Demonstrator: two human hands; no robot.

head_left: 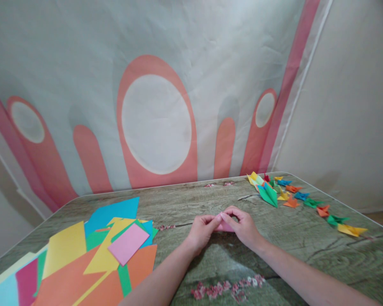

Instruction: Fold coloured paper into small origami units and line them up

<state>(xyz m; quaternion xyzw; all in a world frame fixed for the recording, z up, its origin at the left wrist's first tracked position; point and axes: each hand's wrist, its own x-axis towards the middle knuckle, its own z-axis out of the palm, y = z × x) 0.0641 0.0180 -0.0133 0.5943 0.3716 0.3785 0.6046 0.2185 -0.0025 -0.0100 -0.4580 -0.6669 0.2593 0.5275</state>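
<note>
Between my two hands, near the middle of the table, is a small folded piece of pink paper [224,227]. My left hand [202,229] pinches its left side with thumb and index finger. From the other side, my right hand [244,227] grips it, its thumb meeting the left thumb at the top of the paper. Much of the paper is hidden behind the fingers, so its exact folded shape cannot be made out. Left of the hands, a flat pink sheet [129,244] lies on top of a pile of coloured paper.
Loose sheets, including an orange sheet [67,272], a yellow sheet [67,248] and a blue sheet [115,212], cover the table's left side. At the right stand several small folded paper figures [324,211] beside folded paper planes [268,194]. A printed backdrop [166,38] hangs behind the wood-patterned table [178,263].
</note>
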